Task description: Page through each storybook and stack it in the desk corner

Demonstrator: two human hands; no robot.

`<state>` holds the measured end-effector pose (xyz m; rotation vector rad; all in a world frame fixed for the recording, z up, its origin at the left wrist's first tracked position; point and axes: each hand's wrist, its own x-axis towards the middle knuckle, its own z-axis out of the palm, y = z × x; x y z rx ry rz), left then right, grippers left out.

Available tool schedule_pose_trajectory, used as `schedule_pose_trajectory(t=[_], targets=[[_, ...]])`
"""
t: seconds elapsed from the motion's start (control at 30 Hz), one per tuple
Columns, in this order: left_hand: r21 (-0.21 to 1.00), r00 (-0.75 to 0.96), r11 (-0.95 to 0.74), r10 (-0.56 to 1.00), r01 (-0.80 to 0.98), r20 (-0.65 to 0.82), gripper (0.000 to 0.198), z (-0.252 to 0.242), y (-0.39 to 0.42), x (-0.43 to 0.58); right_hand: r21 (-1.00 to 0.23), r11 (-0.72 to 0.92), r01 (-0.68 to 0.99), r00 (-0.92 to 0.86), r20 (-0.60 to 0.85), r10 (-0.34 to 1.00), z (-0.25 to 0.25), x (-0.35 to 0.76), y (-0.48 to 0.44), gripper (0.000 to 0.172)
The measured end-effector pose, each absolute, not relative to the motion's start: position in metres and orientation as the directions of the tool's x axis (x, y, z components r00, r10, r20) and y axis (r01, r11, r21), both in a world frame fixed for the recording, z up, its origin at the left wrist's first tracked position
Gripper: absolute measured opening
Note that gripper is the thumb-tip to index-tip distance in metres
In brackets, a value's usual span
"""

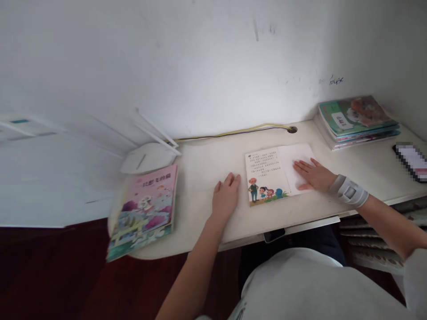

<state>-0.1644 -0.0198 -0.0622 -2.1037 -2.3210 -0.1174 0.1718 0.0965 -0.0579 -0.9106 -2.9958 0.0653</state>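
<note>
An open picture book (265, 166) lies on the white desk, its left page printed with text and cartoon figures along the bottom. The right page looks blank. My right hand (313, 175) rests flat on that right page with the fingers spread, a grey-white band around its wrist. To the left of the book, my left hand (226, 195) lies on the desktop, fingers loosely bent and slightly apart, holding nothing. A small gap separates it from the book's left edge.
A pink-covered book (150, 200) lies on others at the desk's left end, beside a white router (150, 158). Stacked books (356, 118) and a phone (412, 160) are at the right. A cable (233, 132) runs along the wall into a hole (292, 130).
</note>
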Motion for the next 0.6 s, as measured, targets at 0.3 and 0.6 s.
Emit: schedule_pose_trajectory(t=[0.3, 0.6], targets=[[0.136, -0.028, 0.005, 0.986, 0.991, 0.167, 0.049, -0.052, -0.020, -0.145, -0.031, 0.768, 0.640, -0.764, 0.078, 0.640, -0.064, 0.178, 0.082, 0.075], [0.194, -0.120, 0.105, 0.990, 0.975, 0.068, 0.050, -0.055, -0.027, -0.129, -0.032, 0.744, 0.667, -0.737, 0.118, 0.666, -0.059, 0.159, 0.056, 0.070]])
